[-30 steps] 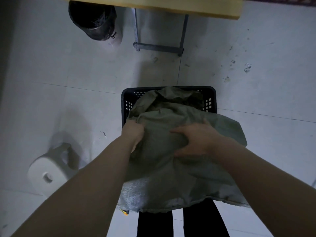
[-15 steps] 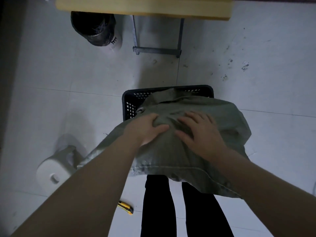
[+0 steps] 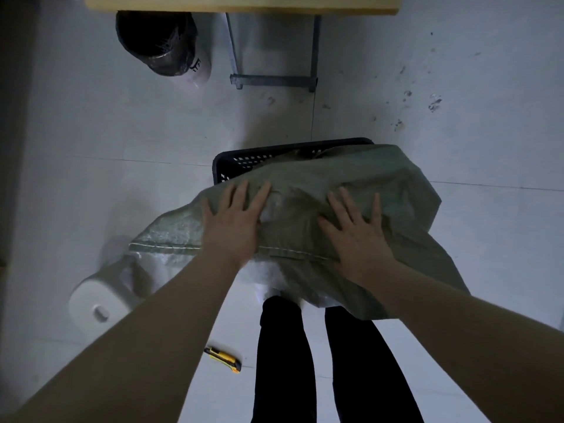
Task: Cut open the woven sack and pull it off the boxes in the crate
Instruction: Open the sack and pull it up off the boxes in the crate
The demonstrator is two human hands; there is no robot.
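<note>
A grey-green woven sack [image 3: 345, 184] lies spread over the black plastic crate [image 3: 241, 161] on the floor, hanging down towards my legs. Only the crate's far rim and left corner show. The boxes are hidden under the sack. My left hand [image 3: 233, 222] rests flat on the sack's left part with fingers spread. My right hand [image 3: 357, 232] lies flat on its middle, fingers apart as well. Neither hand grips the fabric. A yellow utility knife [image 3: 224, 358] lies on the floor by my left leg.
A white roll [image 3: 97, 297] lies on the floor at the left, partly under the sack's edge. A black-lined bin [image 3: 164, 44] and a metal table leg frame [image 3: 274, 77] stand at the back under a yellow tabletop [image 3: 244, 3]. My dark-trousered legs [image 3: 314, 361] are below.
The sack has been drawn up and towards me, off the crate's near side. Both hands went from clutching the fabric to lying flat on it with fingers spread. The knife has come into view.
</note>
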